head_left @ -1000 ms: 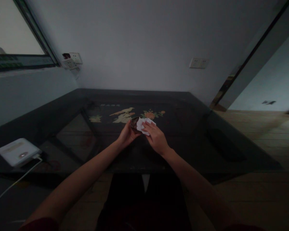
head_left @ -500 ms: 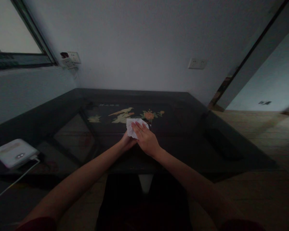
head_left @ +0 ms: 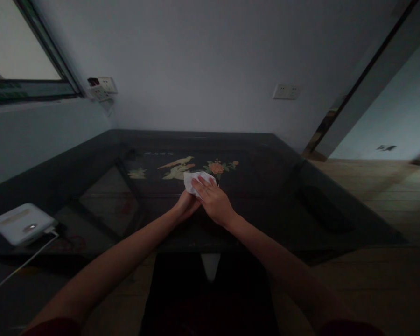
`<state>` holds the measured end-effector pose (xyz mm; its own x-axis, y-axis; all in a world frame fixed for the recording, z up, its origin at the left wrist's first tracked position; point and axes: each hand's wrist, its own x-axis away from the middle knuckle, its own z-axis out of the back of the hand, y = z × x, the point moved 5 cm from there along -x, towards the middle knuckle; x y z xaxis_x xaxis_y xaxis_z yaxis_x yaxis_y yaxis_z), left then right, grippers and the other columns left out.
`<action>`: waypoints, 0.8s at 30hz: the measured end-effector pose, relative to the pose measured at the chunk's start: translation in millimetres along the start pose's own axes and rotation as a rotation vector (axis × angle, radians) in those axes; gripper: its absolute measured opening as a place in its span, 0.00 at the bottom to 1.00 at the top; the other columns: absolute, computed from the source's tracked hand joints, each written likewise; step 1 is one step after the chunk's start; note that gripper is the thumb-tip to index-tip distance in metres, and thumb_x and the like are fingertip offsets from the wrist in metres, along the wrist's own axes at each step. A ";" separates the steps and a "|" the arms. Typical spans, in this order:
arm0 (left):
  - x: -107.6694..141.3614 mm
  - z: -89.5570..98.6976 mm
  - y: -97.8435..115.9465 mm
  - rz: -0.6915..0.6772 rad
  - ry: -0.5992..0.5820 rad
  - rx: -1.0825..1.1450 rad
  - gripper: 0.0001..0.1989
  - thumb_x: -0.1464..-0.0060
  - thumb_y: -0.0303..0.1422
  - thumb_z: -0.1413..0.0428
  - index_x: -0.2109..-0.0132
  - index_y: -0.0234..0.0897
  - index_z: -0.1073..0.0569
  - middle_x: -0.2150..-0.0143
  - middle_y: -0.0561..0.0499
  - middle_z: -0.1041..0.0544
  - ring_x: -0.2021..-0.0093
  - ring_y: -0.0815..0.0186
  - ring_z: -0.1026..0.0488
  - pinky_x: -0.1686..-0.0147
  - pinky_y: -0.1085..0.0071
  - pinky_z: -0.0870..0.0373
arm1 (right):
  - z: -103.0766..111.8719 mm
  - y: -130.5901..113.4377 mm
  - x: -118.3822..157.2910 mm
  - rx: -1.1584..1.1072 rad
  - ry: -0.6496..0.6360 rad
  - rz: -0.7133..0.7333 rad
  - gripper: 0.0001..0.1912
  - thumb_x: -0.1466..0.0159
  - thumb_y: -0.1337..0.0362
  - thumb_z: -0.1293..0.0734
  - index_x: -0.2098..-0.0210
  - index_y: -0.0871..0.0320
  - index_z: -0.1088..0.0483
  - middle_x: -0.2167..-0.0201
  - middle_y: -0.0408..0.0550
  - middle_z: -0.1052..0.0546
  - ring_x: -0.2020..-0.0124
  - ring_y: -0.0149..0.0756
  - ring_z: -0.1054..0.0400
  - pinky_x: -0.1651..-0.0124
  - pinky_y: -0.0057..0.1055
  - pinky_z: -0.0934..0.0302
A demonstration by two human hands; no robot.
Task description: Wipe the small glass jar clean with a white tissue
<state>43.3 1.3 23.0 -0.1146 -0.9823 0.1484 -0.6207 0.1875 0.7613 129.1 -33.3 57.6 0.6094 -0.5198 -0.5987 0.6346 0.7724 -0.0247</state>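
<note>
A crumpled white tissue (head_left: 192, 181) is between my two hands, above the dark tabletop. My right hand (head_left: 215, 200) lies over it, fingers together and pressing the tissue down from above. Beneath it, my left hand (head_left: 186, 205) supports from below; its fingers are mostly hidden by the tissue and the right hand. A small dark edge shows at the tissue's right side, and I cannot make out what it belongs to.
The dark glossy table (head_left: 266, 186) carries a bird-and-flower picture (head_left: 216, 168). A white box-like device (head_left: 23, 224) with a white cable stands at the left. On the right lies a dark oblong thing (head_left: 325, 208). Wall sockets (head_left: 286, 91) are behind the table.
My right hand's fingers have shifted slightly over the tissue, and the tissue is a little more folded. My left hand stays in nearly the same place.
</note>
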 end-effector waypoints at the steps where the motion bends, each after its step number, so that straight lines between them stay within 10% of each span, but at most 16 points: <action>1: -0.9 0.5 -0.7 -0.005 0.005 0.018 0.19 0.36 0.25 0.59 0.61 0.33 0.22 0.62 0.48 0.20 0.53 0.62 0.25 0.57 0.73 0.29 | -0.1 0.4 -0.7 0.011 -0.005 0.003 0.23 0.30 0.68 0.46 0.36 0.63 0.45 0.36 0.50 0.38 0.33 0.36 0.52 0.31 0.43 0.57; 9: -8.0 3.0 -5.1 0.012 -0.081 0.067 0.11 0.38 0.31 0.51 0.57 0.36 0.24 0.63 0.49 0.20 0.70 0.70 0.25 0.72 0.77 0.28 | 6.6 12.2 -2.6 0.037 0.030 -0.109 0.22 0.30 0.67 0.48 0.37 0.63 0.43 0.36 0.51 0.40 0.33 0.37 0.51 0.31 0.41 0.54; 24: -7.4 6.0 18.0 -0.141 -0.028 0.134 0.18 0.35 0.37 0.56 0.53 0.31 0.26 0.56 0.43 0.21 0.59 0.65 0.24 0.59 0.71 0.27 | 8.9 3.6 8.4 -0.032 0.085 -0.105 0.23 0.30 0.69 0.47 0.37 0.62 0.44 0.36 0.52 0.38 0.32 0.37 0.54 0.32 0.43 0.51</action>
<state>28.3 11.9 31.8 -0.0394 -0.9988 0.0276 -0.7295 0.0476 0.6823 140.8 -38.2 59.7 0.4973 -0.5665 -0.6571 0.6764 0.7275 -0.1154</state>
